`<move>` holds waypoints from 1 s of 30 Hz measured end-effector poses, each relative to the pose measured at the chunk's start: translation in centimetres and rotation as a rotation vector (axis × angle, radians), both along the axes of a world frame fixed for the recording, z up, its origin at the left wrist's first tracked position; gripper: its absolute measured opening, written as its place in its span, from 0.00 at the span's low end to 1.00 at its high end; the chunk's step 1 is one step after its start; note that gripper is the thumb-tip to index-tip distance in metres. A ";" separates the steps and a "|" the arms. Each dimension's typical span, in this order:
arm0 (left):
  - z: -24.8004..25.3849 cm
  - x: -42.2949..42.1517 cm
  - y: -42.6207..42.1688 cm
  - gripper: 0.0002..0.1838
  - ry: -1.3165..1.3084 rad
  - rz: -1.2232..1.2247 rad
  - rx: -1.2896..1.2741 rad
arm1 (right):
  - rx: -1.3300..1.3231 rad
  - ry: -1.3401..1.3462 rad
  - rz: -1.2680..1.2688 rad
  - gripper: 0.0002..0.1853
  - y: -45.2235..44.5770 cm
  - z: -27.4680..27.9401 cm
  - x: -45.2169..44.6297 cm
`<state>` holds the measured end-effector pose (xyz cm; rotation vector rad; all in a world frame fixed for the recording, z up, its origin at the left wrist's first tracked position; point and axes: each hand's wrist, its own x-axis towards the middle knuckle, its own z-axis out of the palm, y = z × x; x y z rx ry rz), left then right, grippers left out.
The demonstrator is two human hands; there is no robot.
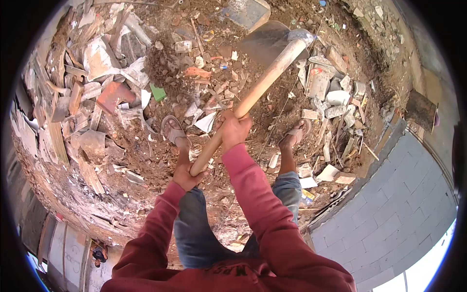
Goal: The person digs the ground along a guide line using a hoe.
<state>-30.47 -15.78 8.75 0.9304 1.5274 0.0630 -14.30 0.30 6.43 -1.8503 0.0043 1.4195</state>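
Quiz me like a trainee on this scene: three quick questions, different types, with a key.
1. Which hand grips the hoe's wooden handle nearer the blade? A) left B) right
2. True or false: the person wears closed boots.
3. Fill in: the grey block wall stands on the picture's ____ side.

Key:
1. B; the left hand is nearer the opposite end.
2. False; open sandals.
3. right

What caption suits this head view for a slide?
Left hand and right hand grip the pale wooden handle of a broad metal hoe over rubble-strewn brown soil.
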 end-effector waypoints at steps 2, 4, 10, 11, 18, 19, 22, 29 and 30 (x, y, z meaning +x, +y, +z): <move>-6.9 10.4 1.5 0.19 -0.052 0.076 0.023 | 0.087 -0.185 0.064 0.09 3.1 -6.9 7.7; -12.8 18.6 3.0 0.19 -0.088 0.167 -0.042 | 0.050 -0.428 0.191 0.11 6.1 -13.5 14.4; -19.3 28.0 -5.2 0.20 -0.053 0.378 -0.427 | -0.456 -0.356 0.456 0.17 -1.9 -27.5 20.4; -19.6 27.5 -8.4 0.21 -0.051 0.510 -0.439 | -0.425 -0.378 0.530 0.18 -3.7 -26.3 19.1; -10.3 26.6 -9.9 0.18 0.059 0.420 -0.323 | -0.293 -0.522 0.716 0.15 -9.1 -21.3 17.5; -10.3 26.7 -9.4 0.17 0.072 0.406 -0.230 | -0.252 -0.501 0.633 0.14 -8.7 -21.8 18.3; -16.0 26.0 -4.7 0.21 0.010 0.300 -0.412 | -0.200 -0.369 0.438 0.17 -3.8 -22.1 20.7; -16.0 25.0 -7.6 0.26 0.145 0.196 -0.455 | -0.422 -0.395 0.418 0.16 -7.3 -28.3 20.3; -15.5 25.3 -7.8 0.27 0.173 0.207 -0.372 | -0.401 -0.405 0.417 0.16 -6.3 -26.9 20.1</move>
